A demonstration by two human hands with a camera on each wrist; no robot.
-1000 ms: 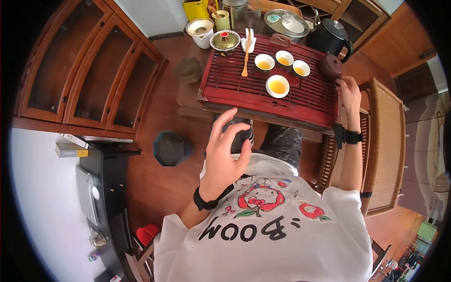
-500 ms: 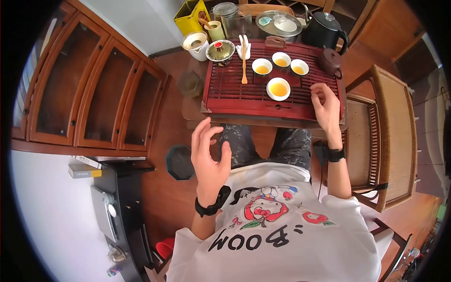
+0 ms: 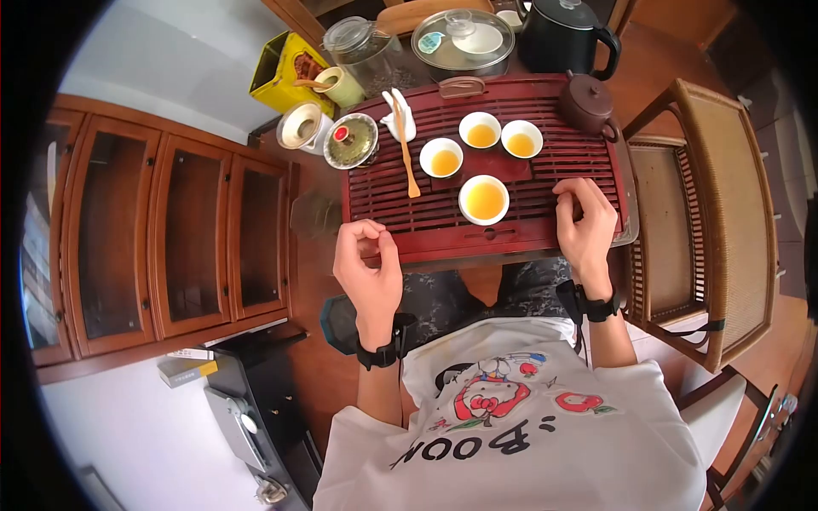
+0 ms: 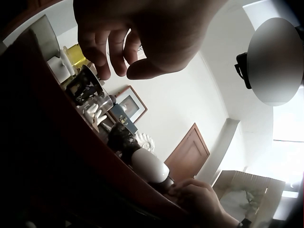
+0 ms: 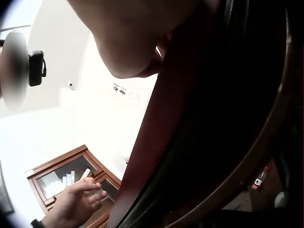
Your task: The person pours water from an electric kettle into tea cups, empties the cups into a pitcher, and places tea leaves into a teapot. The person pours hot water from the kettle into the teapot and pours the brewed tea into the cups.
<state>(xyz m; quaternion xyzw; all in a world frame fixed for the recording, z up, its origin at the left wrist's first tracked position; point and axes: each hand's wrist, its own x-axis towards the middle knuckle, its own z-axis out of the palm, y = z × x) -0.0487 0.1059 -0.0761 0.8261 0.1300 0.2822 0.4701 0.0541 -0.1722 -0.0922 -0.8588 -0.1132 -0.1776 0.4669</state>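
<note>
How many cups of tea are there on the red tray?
4. The left cup, the back cup and the right cup stand grouped in an arc; the front cup stands nearer the person. None on the tray seems hidden.

A wooden cabinet (image 3: 194,230) with glass doors lines the left side of the head view; a wicker chair (image 3: 743,204) stands opposite; a red-capped bottle (image 5: 260,178) shows in the right wrist view.

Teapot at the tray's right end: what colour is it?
Dark brown; the head view shows it best.
</note>
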